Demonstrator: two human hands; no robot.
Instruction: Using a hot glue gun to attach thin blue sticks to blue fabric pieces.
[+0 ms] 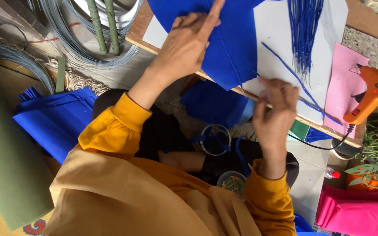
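Left hand (184,48) presses blue felt sheet (232,48), index finger extended toward 12 o'clock. Right hand (275,111) fingers pinch blue wire (305,89). Orange glue gun (370,94) lies at 3 o'clock on pink sheet (342,87).

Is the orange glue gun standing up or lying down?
Lying down. The orange glue gun rests on its side on the pink sheet at the board's edge, with its black cord trailing off below.

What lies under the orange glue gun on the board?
The glue gun rests partly on a pink sheet, which lies on the wooden board. Whatever is beneath the pink sheet is covered.
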